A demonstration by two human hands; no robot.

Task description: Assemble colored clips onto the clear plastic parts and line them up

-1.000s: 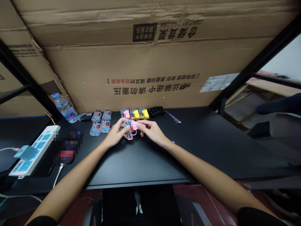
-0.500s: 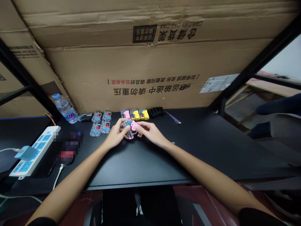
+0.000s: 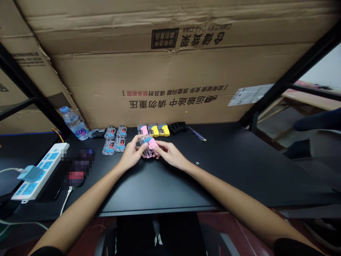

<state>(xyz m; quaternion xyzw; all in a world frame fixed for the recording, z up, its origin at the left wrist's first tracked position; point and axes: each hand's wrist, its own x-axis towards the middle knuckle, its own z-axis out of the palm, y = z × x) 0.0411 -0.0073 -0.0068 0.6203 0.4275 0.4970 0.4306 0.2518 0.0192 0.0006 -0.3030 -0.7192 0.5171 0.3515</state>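
Note:
Both hands hold a small clear plastic case with a pink cover piece (image 3: 153, 145) and blue parts inside, just above the black table. My left hand (image 3: 132, 152) grips the clear body from the left, its thumb on the front. From the other side my right hand (image 3: 170, 153) pinches the pink piece, thumb pressed on its lower right part. Fingers hide the back of the case. Right behind are a similar pink-fronted case (image 3: 144, 130) and two yellow-fronted cases (image 3: 163, 130).
Several clear cases with red and blue parts (image 3: 108, 147) sit left of my hands. Farther left are a water bottle (image 3: 76, 124), a power strip (image 3: 39, 172) and a blurred-out phone. A black ridged part (image 3: 178, 127) and a screwdriver (image 3: 197, 134) lie at the right.
The pink piece stuck out to the right at an angle; now it lies flatter over the clear body. The right fingers have shifted slightly around it.

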